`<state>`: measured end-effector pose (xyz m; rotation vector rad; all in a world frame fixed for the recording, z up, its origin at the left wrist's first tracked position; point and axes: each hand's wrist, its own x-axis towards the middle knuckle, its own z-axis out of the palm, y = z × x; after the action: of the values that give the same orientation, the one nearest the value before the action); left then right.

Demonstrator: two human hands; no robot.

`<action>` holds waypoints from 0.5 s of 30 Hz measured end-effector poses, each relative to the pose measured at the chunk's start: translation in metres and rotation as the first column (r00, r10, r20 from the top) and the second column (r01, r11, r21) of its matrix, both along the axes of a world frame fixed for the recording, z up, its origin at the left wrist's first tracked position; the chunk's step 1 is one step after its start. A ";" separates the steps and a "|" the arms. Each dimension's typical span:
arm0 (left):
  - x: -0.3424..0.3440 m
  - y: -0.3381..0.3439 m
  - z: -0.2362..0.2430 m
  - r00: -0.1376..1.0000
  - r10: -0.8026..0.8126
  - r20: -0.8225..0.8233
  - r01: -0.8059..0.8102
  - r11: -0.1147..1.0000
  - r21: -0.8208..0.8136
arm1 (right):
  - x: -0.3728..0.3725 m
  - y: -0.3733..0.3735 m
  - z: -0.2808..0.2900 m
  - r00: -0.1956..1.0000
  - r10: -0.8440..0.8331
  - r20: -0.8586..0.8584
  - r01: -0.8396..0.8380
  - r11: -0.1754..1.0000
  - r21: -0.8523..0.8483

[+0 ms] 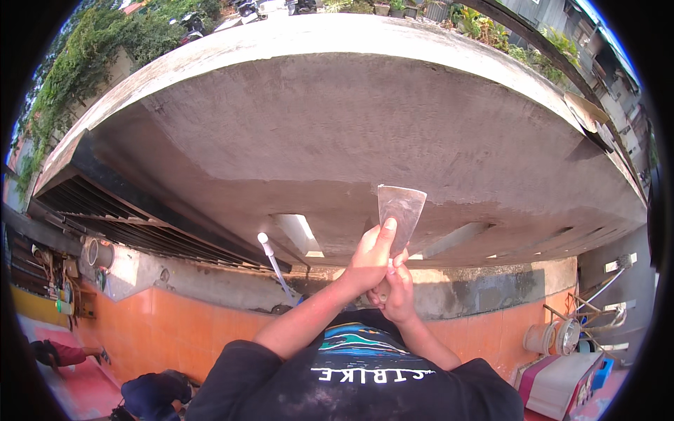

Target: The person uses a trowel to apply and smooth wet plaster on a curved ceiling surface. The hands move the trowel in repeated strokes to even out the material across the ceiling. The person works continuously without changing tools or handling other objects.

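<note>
A broad metal scraper (400,207) points up with its blade in front of a grey plastered wall (316,119). My left hand (374,261) is closed round the lower blade and neck of the scraper, thumb laid on the metal. Just below and to the right, my right hand (394,295) is closed at the handle end, which is mostly hidden by the fingers. A white pipe (274,259) stands to the left of my hands.
Slotted openings (298,231) pierce the wall, with a dark slatted grille (112,210) at left. Below is an orange surface (161,330). Two co-workers (151,396) (67,354) are at lower left. Buckets (540,337) and metal frames stand at right.
</note>
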<state>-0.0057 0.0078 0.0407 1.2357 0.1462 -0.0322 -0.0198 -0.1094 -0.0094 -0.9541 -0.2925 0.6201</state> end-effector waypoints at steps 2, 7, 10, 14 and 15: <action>0.003 0.002 -0.008 1.000 0.016 0.026 -0.015 0.999 -0.038 | 0.003 -0.002 -0.009 0.998 0.032 -0.052 -0.032 0.999 0.003; 0.008 0.002 0.001 1.000 0.022 -0.020 -0.022 0.999 0.023 | 0.004 0.006 -0.009 0.999 -0.019 -0.026 0.019 1.000 0.000; 0.017 0.006 0.021 0.997 0.030 0.077 -0.032 0.999 0.025 | 0.015 0.017 0.006 0.991 -0.083 0.105 0.083 0.997 0.013; 0.032 0.015 0.054 0.945 0.037 0.325 -0.039 0.999 0.000 | 0.042 0.024 0.035 0.967 -0.098 0.235 0.094 0.995 0.031; 0.031 0.017 0.058 0.943 0.015 0.333 -0.018 1.000 0.006 | 0.040 0.025 0.038 0.975 -0.127 0.185 0.125 0.992 0.020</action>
<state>0.0254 0.0251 0.0984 1.2313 -0.1383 0.1918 0.0205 -0.0844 0.0291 -1.0158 -0.3970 0.4138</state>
